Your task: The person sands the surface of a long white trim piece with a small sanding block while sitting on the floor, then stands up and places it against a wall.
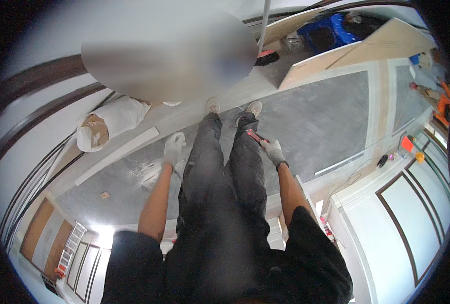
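My right hand (273,150), in a pale work glove, is closed around a red and black hand tool (256,137), perhaps a utility knife, beside my right thigh. On the other side, my left hand (174,147), gloved alike, hangs with curled fingers by my left leg; whether something small is in it cannot be told. My shoes (253,109) stand on a dusty grey floor (312,114). A long pale strip (120,154) lies on the floor at the left, near a white sack (113,119) with cardboard pieces inside.
Large boards (346,57) lean at the upper right near a blue plastic object (339,30). A person in orange (444,102) is at the far right. A cable (346,180) trails along the right side. A ladder (71,245) stands lower left. A blurred oval hides the upper middle.
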Motion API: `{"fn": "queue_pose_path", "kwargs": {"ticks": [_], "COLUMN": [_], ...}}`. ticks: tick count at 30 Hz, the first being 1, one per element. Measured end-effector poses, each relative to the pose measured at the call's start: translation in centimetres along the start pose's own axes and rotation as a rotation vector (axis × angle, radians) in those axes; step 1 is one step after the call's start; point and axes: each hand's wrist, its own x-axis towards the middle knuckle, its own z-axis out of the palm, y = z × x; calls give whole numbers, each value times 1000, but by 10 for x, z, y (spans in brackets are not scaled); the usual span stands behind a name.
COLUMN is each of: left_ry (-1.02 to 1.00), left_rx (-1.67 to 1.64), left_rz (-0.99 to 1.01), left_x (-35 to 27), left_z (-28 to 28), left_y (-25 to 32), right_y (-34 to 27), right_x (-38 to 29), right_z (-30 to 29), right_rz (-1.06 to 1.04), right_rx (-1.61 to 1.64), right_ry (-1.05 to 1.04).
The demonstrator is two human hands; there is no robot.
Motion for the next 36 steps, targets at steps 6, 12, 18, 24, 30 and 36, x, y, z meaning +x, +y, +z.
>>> {"fn": "queue_pose_path", "kwargs": {"ticks": [6,12,18,24,30,36], "left_ry": [-62,-94,6,-16,-99,-407], "left_rx": [511,798,768,678,747,113], "left_rz": [-136,21,-134,-33,42,8], "left_x": [-59,-33,-19,-13,-32,-40], "left_z": [101,193,172,185,154,168], "left_y": [2,4,7,18,14,57], "right_y": [18,54,71,144,0,-57], "right_x": [227,411,522,472,217,33], "right_z": [52,102,198,234,160,77], "right_rz": [-95,89,507,-410,-222,-238], "right_rx": [50,383,1058,-871,-5,759], "right_ry": [47,359,263,326,-281,-190]}}
